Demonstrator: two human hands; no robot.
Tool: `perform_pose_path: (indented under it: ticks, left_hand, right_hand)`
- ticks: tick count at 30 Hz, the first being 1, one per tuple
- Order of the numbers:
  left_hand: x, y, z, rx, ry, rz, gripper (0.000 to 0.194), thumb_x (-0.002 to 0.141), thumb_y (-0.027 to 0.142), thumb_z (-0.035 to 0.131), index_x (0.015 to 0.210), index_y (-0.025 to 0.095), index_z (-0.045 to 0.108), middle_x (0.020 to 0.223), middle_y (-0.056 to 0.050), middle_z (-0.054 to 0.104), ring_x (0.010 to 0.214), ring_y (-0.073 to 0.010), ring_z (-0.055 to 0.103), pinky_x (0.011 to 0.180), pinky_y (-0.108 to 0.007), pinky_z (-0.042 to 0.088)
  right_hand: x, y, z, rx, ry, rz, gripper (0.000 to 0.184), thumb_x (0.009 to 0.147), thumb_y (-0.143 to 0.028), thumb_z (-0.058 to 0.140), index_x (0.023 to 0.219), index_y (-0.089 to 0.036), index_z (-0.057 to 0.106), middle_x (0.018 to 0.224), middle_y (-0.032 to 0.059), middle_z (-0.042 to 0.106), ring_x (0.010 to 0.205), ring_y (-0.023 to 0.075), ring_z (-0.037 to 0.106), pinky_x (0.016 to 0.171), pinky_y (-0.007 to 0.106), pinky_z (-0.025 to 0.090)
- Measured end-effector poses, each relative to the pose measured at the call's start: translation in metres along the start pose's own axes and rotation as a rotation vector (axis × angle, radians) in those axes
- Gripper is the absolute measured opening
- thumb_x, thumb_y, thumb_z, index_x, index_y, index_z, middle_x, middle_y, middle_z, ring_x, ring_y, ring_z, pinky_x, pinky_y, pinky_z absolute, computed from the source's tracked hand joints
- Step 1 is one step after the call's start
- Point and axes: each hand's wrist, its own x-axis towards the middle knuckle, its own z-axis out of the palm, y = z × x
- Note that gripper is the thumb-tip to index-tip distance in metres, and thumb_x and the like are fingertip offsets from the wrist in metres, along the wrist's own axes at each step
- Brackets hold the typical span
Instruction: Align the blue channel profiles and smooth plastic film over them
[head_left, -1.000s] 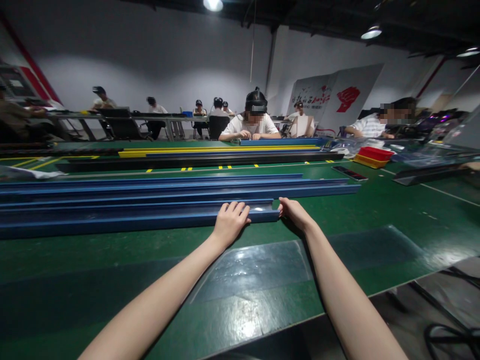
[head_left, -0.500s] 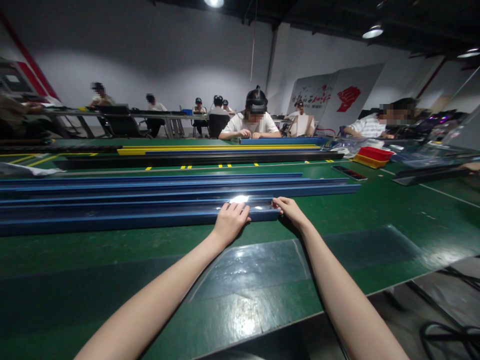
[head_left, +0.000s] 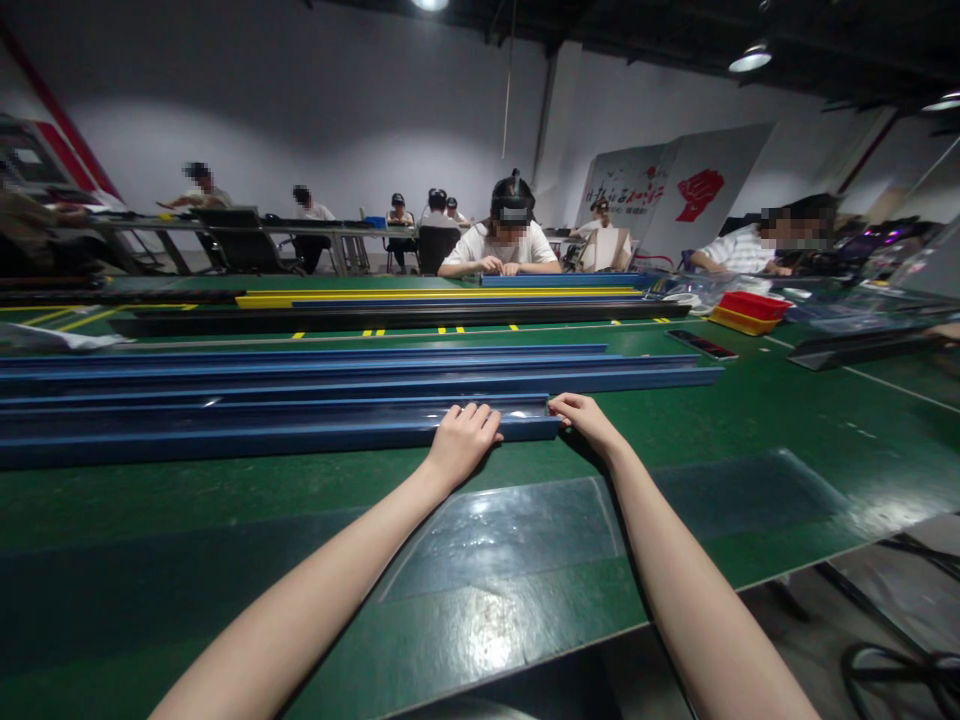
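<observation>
A long blue channel profile [head_left: 300,438] lies across the green table, its right end between my hands. Inside it a glossy clear plastic strip [head_left: 517,414] catches the light. My left hand [head_left: 465,440] is wrapped over the channel's near wall, fingers inside the trough and thumb on the near side. At the channel's right end my right hand [head_left: 585,418] is closed in a pinch, apparently at the end of the clear strip; its fingertips are partly hidden. Below my forearms, a clear plastic sheet [head_left: 510,530] lies flat on the table.
More blue channels [head_left: 645,377] lie just behind the near one. Farther back are a black profile [head_left: 420,318], a yellow profile [head_left: 262,300], a phone [head_left: 703,345] and red and yellow trays [head_left: 750,308]. A co-worker [head_left: 510,240] sits across the table; another [head_left: 739,245] is at the right.
The bright glare beside my left hand has gone, and a small glint shows farther left along the channel. Both hands keep nearly the same places.
</observation>
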Motion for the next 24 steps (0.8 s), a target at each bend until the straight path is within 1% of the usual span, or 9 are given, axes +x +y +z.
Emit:
perform_pose_path:
  ticks: [18,24]
  left_hand:
    - [0.0006,-0.0008,0.0013,-0.012,0.011,0.017,0.019,0.085,0.033,0.05,0.086,0.015,0.055,0.078,-0.006,0.06,0.073,-0.0191,0.053,0.061,-0.03,0.03]
    - [0.0011,-0.0014,0.0022,-0.02,-0.014,0.018,0.019,0.083,0.033,0.053,0.088,0.015,0.055,0.079,-0.004,0.06,0.074,-0.0185,0.053,0.062,-0.03,0.03]
  right_hand:
    - [0.0025,0.0042,-0.0013,-0.072,-0.015,-0.003,0.024,0.059,-0.04,0.062,0.057,-0.016,0.055,0.05,-0.0047,0.048,0.045,0.0061,0.04,0.047,0.022,0.029]
    - [0.0031,0.0049,-0.0014,-0.107,-0.024,0.008,0.025,0.058,-0.041,0.061,0.059,-0.016,0.055,0.051,-0.0045,0.048,0.047,0.0065,0.04,0.049,0.023,0.029]
